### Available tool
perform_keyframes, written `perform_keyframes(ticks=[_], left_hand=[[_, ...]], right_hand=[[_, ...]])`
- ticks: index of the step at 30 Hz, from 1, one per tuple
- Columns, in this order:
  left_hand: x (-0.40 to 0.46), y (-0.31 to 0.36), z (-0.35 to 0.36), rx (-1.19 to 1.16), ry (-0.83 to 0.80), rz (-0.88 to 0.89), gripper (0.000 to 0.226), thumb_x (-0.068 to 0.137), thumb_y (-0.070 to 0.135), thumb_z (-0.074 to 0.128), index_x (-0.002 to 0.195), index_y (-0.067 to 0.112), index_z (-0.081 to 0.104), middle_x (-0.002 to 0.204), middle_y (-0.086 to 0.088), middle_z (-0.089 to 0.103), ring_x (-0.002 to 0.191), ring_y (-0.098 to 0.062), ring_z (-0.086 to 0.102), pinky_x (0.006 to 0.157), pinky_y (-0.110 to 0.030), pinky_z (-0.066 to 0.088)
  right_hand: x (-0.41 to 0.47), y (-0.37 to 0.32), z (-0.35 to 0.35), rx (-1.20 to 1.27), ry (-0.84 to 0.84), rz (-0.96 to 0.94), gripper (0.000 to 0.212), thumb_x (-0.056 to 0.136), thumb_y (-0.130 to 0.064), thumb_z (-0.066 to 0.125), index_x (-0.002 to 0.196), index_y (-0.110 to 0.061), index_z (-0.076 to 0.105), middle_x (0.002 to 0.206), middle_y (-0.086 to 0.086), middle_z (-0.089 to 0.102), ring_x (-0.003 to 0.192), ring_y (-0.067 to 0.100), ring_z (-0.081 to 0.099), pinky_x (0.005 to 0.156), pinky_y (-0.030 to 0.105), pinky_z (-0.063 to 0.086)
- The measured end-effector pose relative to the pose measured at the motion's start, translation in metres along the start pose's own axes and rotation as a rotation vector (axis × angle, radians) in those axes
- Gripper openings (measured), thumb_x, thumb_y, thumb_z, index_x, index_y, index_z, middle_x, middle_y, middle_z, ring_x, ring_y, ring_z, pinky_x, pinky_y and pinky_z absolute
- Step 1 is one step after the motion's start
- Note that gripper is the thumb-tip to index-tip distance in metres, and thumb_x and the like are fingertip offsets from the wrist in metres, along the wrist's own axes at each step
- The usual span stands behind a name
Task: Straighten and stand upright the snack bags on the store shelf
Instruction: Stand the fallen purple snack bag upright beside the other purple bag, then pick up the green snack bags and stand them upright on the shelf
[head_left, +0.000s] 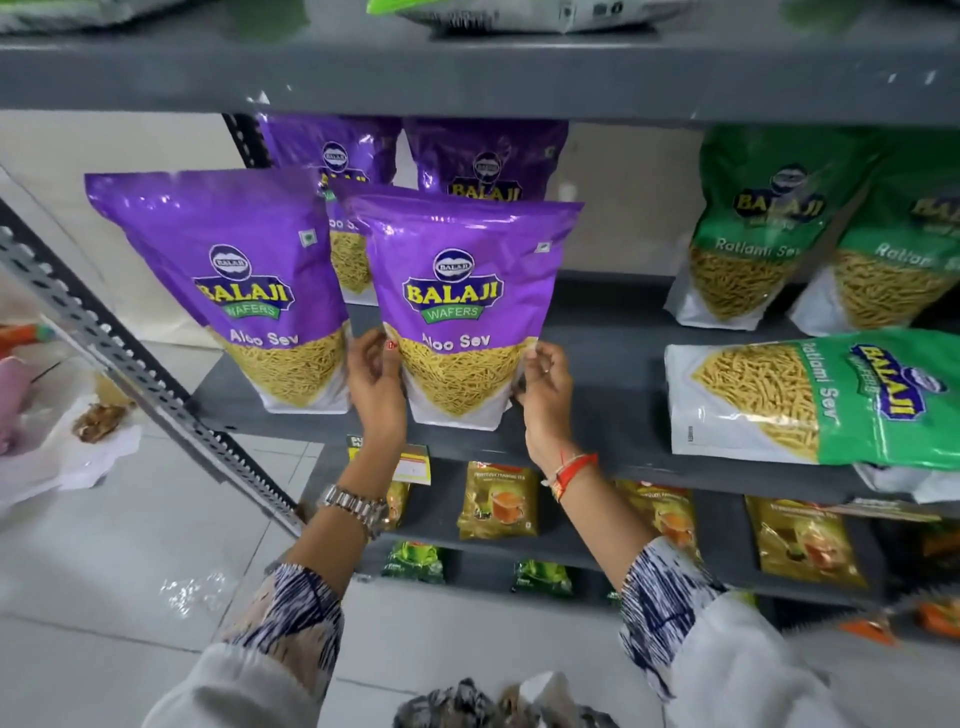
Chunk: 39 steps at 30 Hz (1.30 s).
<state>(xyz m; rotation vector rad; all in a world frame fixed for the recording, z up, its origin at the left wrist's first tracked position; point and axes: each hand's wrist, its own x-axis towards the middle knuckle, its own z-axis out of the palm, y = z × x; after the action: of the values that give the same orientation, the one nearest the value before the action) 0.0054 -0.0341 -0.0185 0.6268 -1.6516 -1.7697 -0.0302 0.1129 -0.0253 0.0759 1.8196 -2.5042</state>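
A purple Aloo Sev bag (460, 291) stands upright near the front edge of the grey shelf (613, 374). My left hand (375, 384) grips its lower left side and my right hand (543, 395) grips its lower right side. To its left a second purple Aloo Sev bag (234, 280) stands upright, and more purple bags (483, 161) stand behind. Two green Ratlami Sev bags (758, 228) stand upright at the right. In front of them another green Ratlami Sev bag (815, 400) lies flat on its side.
A slotted metal upright (119, 353) runs diagonally at the left. The lower shelves hold small yellow tea packets (498, 501) and green packets (415, 561). A price tag (413, 465) hangs off the shelf edge. White tiled floor with crumpled paper (62, 457) lies at the left.
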Motion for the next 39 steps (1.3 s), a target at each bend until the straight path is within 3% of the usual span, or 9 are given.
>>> perform_keyframes(ticks=[3, 6, 10, 15, 23, 27, 31, 35, 39], left_hand=[[-0.032, -0.013, 0.009, -0.023, 0.151, 0.165, 0.039, 0.089, 0.025, 0.051, 0.121, 0.004, 0.043, 0.116, -0.011, 0.049, 0.102, -0.011, 0.05, 0.083, -0.023, 0.044], [-0.068, -0.027, 0.029, 0.023, 0.178, 0.272, 0.021, 0.087, 0.038, 0.051, 0.106, 0.031, 0.045, 0.102, 0.01, 0.042, 0.094, -0.021, 0.046, 0.081, -0.035, 0.044], [-0.113, -0.025, 0.077, 0.03, -0.208, 0.279, 0.016, 0.088, 0.03, 0.047, 0.095, 0.043, 0.042, 0.092, 0.013, 0.043, 0.086, -0.007, 0.044, 0.081, -0.028, 0.041], [-0.127, -0.009, 0.167, -0.009, -0.596, 0.144, 0.024, 0.09, 0.024, 0.047, 0.111, 0.012, 0.049, 0.094, 0.005, 0.047, 0.081, 0.006, 0.047, 0.08, -0.012, 0.039], [-0.119, 0.019, 0.308, 0.597, -1.118, 0.068, 0.049, 0.096, 0.041, 0.027, 0.132, 0.013, 0.045, 0.138, -0.014, 0.049, 0.128, -0.028, 0.044, 0.104, -0.03, 0.031], [-0.119, 0.021, 0.34, 0.792, -1.286, 0.081, 0.048, 0.095, 0.036, 0.034, 0.121, 0.003, 0.056, 0.125, -0.016, 0.057, 0.118, -0.025, 0.052, 0.101, -0.031, 0.036], [-0.118, 0.017, 0.348, 0.687, -1.227, -0.078, 0.038, 0.093, 0.03, 0.044, 0.069, 0.006, 0.059, 0.051, 0.005, 0.061, 0.051, -0.004, 0.054, 0.062, -0.021, 0.045], [-0.115, 0.006, 0.332, 0.421, -1.079, -0.3, 0.02, 0.085, 0.014, 0.058, 0.099, 0.003, 0.067, 0.069, 0.002, 0.073, 0.069, -0.015, 0.066, 0.078, -0.027, 0.054], [-0.123, 0.001, 0.299, 0.183, -0.885, -0.472, 0.01, 0.084, 0.005, 0.057, 0.088, 0.006, 0.066, 0.061, 0.004, 0.074, 0.057, -0.007, 0.068, 0.057, -0.018, 0.056]], right_hand=[[-0.012, -0.003, -0.012, 0.035, 0.095, -0.016, 0.013, 0.092, -0.015, 0.051, 0.105, -0.019, 0.051, 0.103, -0.004, 0.062, 0.1, 0.013, 0.061, 0.097, 0.043, 0.047], [-0.033, -0.014, -0.042, 0.187, 0.376, -0.094, 0.013, 0.088, -0.007, 0.058, 0.096, -0.016, 0.055, 0.092, 0.003, 0.066, 0.088, 0.014, 0.065, 0.093, 0.038, 0.05], [-0.052, -0.032, -0.094, 0.341, 0.762, -0.116, 0.015, 0.088, -0.012, 0.059, 0.084, -0.023, 0.05, 0.083, -0.004, 0.059, 0.083, 0.015, 0.058, 0.082, 0.033, 0.05], [-0.037, -0.046, -0.154, 0.294, 0.986, -0.045, 0.02, 0.085, -0.02, 0.062, 0.093, -0.021, 0.043, 0.087, -0.005, 0.05, 0.086, 0.017, 0.054, 0.094, 0.048, 0.049], [-0.044, -0.053, -0.195, 0.224, 0.775, 0.055, 0.011, 0.094, -0.019, 0.048, 0.088, -0.012, 0.043, 0.08, 0.001, 0.047, 0.08, 0.015, 0.049, 0.094, 0.048, 0.048], [-0.048, -0.064, -0.21, 0.241, 0.662, 0.077, 0.013, 0.096, -0.011, 0.043, 0.086, -0.02, 0.043, 0.086, -0.003, 0.047, 0.09, 0.012, 0.054, 0.101, 0.046, 0.047], [-0.053, -0.065, -0.226, 0.207, 0.613, 0.032, 0.015, 0.097, -0.018, 0.042, 0.108, -0.027, 0.047, 0.106, -0.004, 0.059, 0.099, 0.017, 0.06, 0.099, 0.042, 0.05], [-0.058, -0.064, -0.245, 0.034, 0.602, -0.046, 0.035, 0.088, -0.043, 0.046, 0.11, -0.016, 0.049, 0.105, 0.016, 0.063, 0.099, 0.033, 0.061, 0.089, 0.055, 0.049], [-0.052, -0.082, -0.273, -0.104, 0.589, -0.183, 0.013, 0.096, -0.018, 0.043, 0.083, -0.019, 0.044, 0.073, -0.005, 0.047, 0.063, -0.004, 0.045, 0.066, 0.024, 0.04]])
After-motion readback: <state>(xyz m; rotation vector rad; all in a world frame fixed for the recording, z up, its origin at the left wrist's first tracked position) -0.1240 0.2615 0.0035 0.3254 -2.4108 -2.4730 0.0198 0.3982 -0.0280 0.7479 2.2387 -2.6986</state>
